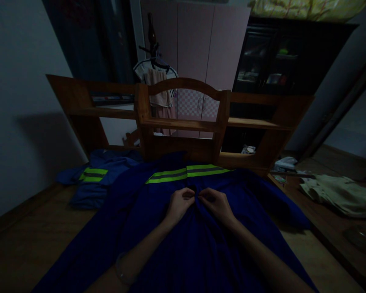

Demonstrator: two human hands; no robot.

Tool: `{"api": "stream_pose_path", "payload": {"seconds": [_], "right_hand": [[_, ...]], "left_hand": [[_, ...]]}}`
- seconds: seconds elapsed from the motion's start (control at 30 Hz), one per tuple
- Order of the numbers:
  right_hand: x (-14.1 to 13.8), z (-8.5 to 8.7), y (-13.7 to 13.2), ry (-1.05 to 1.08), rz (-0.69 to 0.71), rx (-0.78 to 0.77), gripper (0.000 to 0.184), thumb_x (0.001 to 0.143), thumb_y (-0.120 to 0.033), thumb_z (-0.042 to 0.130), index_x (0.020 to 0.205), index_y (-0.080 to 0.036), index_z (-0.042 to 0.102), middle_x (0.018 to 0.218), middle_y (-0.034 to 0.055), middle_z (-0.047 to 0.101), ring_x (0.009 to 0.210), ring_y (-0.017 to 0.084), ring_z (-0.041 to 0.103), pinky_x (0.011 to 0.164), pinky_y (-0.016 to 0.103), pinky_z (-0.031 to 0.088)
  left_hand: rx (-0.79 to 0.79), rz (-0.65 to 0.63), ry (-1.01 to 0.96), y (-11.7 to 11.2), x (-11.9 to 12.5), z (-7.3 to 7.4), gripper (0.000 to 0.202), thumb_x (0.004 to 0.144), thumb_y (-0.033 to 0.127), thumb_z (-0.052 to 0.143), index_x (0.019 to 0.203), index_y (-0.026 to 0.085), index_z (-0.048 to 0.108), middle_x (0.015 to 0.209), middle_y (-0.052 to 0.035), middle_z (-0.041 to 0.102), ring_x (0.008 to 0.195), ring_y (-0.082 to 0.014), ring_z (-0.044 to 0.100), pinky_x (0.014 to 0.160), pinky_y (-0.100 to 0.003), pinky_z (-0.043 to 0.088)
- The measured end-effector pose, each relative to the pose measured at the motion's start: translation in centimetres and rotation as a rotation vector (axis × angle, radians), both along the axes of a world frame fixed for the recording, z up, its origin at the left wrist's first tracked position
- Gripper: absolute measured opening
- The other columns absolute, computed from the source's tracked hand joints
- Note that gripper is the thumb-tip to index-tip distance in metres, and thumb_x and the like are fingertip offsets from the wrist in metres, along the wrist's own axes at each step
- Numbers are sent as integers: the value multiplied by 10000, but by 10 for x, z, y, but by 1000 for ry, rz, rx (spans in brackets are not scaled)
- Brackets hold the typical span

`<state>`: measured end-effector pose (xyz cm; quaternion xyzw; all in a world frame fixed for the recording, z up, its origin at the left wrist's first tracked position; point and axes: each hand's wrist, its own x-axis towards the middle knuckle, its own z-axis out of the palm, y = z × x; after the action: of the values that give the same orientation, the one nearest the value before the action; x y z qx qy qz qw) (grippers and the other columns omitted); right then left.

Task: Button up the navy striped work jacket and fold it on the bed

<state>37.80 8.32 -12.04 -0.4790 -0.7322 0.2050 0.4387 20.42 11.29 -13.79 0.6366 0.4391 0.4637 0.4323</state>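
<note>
Near the middle of the scene, the left hand (179,203) and the right hand (217,204) are brought almost together, with a narrow gap left between their fingertips. On each hand the thumb and fingers are drawn into a pinch, and a little cloth at the front of the blue garment (134,221) appears to be held on either side. Whether a button, a zip or only the edge of the cloth is gripped cannot be told, as the fingers and the dim light hide it.

The garment is laid out front upward, with its collar end far and its lower part near, beneath the forearms. The front edges are judged to be the part being worked on; whether they are being joined or parted cannot be made out. For the next move, an even hold by both hands seems called for, with the edges kept level so that the cloth is not puckered. Just beyond the hands, the reflective stripe (167,176) is broken at the centre line, and its two halves are not quite matched.

Farther left, a second garment (110,162) with a similar stripe is heaped beside it. At the far side a wooden headboard (179,124) is seen, and at the right a pale cloth (338,194) is laid.
</note>
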Motion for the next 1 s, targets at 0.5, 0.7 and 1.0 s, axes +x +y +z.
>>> {"api": "stream_pose_path", "payload": {"seconds": [0.5,0.7,1.0], "right_hand": [[-3,-3,-1,-26,32,6,117,839,-281,579,909,-214,644,820,14,660,733,152,612,674,255,463],[-7,-3,-2,-15,60,-21,122,835,-304,591,898,-216,647,830,15,668,742,152,621,662,249,468],[-7,1,-5,26,27,-44,144,821,-334,607,895,-213,631,819,7,670,720,148,627,650,247,472]], "left_hand": [[-541,-67,-413,-10,-5,13,389,635,393,770,877,97,695,842,-100,702,743,-147,667,732,-241,543],[-507,20,-398,-8,-1,2,400,567,299,828,872,94,670,781,-90,699,655,-141,664,648,-224,538],[-496,64,-439,-12,-1,10,346,579,257,823,824,92,644,731,-81,692,664,-147,667,666,-232,547]]}}
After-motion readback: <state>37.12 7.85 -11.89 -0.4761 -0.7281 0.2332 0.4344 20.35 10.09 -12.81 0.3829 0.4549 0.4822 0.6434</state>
